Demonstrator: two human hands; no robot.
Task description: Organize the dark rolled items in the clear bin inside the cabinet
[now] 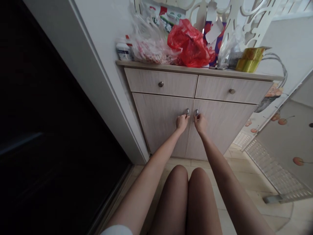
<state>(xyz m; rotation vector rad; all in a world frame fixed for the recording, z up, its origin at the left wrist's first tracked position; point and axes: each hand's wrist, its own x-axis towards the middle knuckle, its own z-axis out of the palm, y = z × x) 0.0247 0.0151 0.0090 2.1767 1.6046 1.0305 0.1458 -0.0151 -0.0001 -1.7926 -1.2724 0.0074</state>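
A pale wood-grain cabinet stands in front of my knees, with a left door [161, 120] and a right door [217, 127] meeting at a narrow seam. My left hand [182, 122] is closed on the left door handle [187, 111], a small metal pull. On the other side of the seam, my right hand [200, 124] pinches the matching right door handle [197, 112]. Both doors sit flush with the cabinet front. Above them are a left drawer [144, 81] and a right drawer [249, 91], both closed, each with a round knob.
On the cabinet top [181, 68] lie a white bottle [123, 50], a clear plastic bag [151, 49], a red plastic bag [188, 42] and yellow tape rolls [250, 60]. A dark doorway [49, 130] is at left. A cherry-patterned panel [288, 130] stands at right.
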